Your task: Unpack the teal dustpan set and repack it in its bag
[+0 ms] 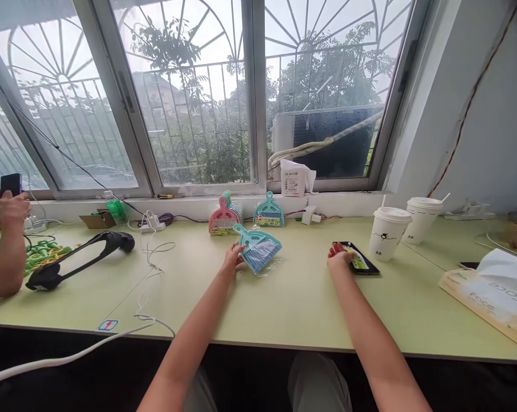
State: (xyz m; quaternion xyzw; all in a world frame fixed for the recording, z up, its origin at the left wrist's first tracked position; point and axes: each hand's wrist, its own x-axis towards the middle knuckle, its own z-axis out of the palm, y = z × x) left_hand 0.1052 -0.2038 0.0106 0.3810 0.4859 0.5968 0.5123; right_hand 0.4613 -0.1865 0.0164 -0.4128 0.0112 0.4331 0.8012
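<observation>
Teal dustpan [265, 250] pinched near its handle by left hand [233, 256], label [360, 260] over phone [373, 268] at right touched by right hand [339, 256], grip unclear

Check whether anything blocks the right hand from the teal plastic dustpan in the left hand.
Nothing visible does: pale green tabletop shows between the right hand and the teal plastic dustpan.

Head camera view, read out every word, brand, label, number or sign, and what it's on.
"Face", on the tissue pack.
Red arrow-like sign, on the table-edge sticker.
Too small or blurred to read: print on near cup, far cup, white packet, pink dustpan's label, standing teal dustpan's label, yellow card at the right hand.
</observation>
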